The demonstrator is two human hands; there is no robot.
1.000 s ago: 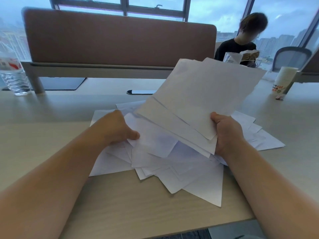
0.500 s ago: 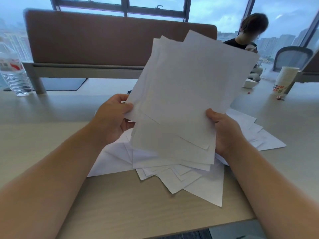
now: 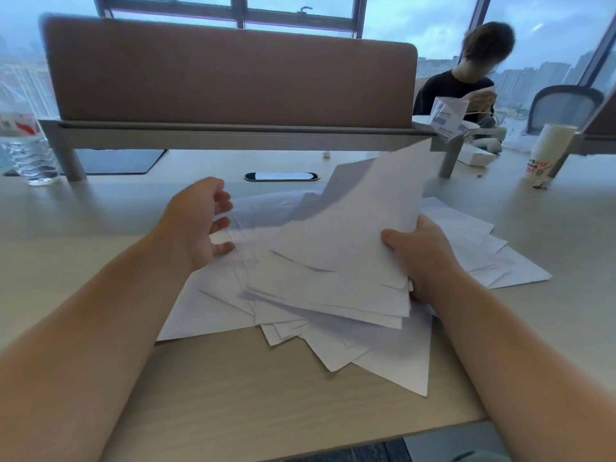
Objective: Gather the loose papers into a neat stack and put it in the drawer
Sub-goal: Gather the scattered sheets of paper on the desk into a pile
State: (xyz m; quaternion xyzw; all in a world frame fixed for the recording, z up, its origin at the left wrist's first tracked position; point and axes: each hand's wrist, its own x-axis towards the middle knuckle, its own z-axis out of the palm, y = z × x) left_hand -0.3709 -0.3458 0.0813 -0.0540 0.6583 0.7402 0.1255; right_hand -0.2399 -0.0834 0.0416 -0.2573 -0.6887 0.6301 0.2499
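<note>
Over desk [image 3: 100, 248], right hand [image 3: 423, 258] pinching papers [image 3: 350, 248] tilted up-right

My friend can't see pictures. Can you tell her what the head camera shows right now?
A person's right hand holds a bunch of white paper sheets above a messy pile of loose papers on a wooden desk. The left hand is open beside them. A water bottle and paper cups stand farther back.
</note>
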